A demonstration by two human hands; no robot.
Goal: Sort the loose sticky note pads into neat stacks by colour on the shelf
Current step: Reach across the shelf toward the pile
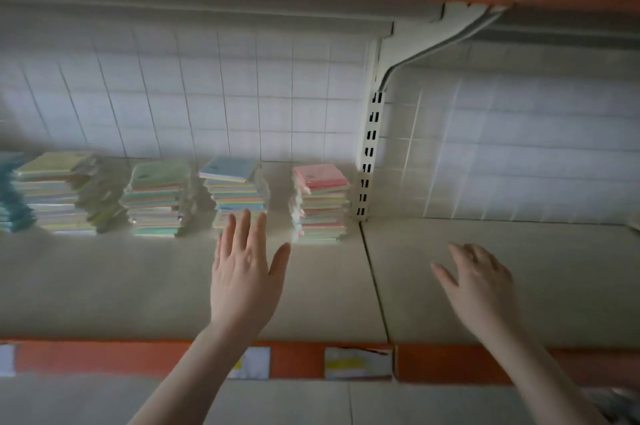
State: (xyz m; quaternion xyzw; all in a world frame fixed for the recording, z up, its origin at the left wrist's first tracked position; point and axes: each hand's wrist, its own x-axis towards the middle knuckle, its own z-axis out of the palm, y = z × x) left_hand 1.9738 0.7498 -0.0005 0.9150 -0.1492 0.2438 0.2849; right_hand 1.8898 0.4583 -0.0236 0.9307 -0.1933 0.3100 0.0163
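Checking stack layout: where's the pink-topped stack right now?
Head view, on the shelf right of centre: the pink-topped stack is rightmost, between the blue-topped stack and the slotted upright.

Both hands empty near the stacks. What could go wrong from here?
1. The left hand reaches open toward the blue-topped stack, whose top pad sits skewed; a nudge may topple it.
2. The pink-topped stack stands close beside it; a thumb sweep could knock it.
3. The stacks show mixed-colour edges, so sorting by top pad alone may be wrong.
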